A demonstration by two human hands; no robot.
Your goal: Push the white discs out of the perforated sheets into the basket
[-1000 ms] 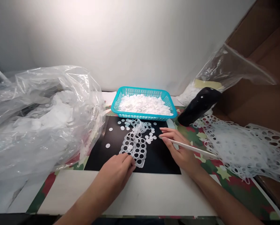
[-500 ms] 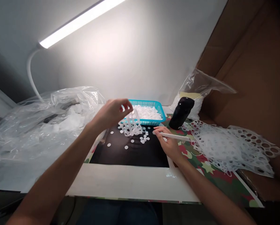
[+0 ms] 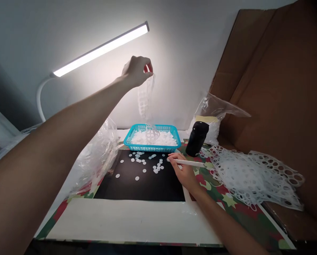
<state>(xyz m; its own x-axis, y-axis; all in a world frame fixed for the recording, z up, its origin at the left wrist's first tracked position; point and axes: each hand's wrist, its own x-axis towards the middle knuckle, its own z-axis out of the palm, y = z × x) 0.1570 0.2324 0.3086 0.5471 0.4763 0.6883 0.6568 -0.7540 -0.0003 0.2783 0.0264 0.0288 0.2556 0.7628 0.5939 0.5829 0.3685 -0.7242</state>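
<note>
High above the teal basket [image 3: 128, 140], the left hand [image 3: 136, 72] has its grip pinched on the top end of a punched film strip [image 3: 144, 100], which hangs limp and looks feather-light and tearable, while the right hand [image 3: 185, 173] clasps a white stick [image 3: 190, 163] at the surface [image 3: 134, 219].

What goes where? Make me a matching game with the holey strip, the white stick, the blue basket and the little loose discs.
Things:
1 holey strip
2 white stick
3 blue basket
4 loose discs

Places:
A scattered on the black mat
B hanging from the raised left hand
C held in the right hand
D behind the mat, full of white discs

Pairs: 1-B, 2-C, 3-D, 4-A.
</note>
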